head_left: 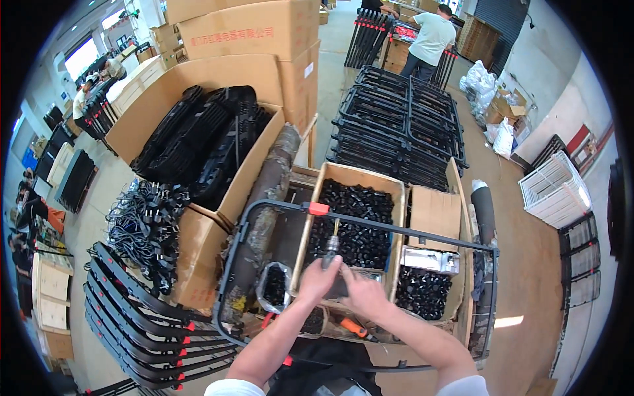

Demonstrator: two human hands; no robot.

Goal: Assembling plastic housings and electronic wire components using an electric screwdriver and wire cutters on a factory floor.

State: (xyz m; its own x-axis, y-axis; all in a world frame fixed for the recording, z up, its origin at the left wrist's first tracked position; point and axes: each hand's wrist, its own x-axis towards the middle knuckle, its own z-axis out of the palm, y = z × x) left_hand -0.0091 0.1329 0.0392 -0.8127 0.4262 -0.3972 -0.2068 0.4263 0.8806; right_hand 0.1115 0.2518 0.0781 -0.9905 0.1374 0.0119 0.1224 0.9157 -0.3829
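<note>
A power drill point(333, 244) with a silver chuck and a thin bit points away from me. The bit's tip is just short of a red clip point(318, 208) on the far bar of a black tubular frame point(409, 231). My left hand point(319, 280) is closed around the drill's front, behind the chuck. My right hand point(364, 294) is closed on the drill's dark body, whose rear is mostly hidden by the hands. The frame lies across the bench around both forearms. Under the drill, a wooden bin point(401, 206) holds many small black parts.
An orange-handled tool point(353, 327) lies near me. Left are a carton point(198, 228) of long black parts, bundled cables point(142, 221) and stacked curved frames point(132, 323). Black frames point(403, 119) are stacked beyond the bins. A person point(432, 39) stands behind them. White racks point(556, 185) stand right.
</note>
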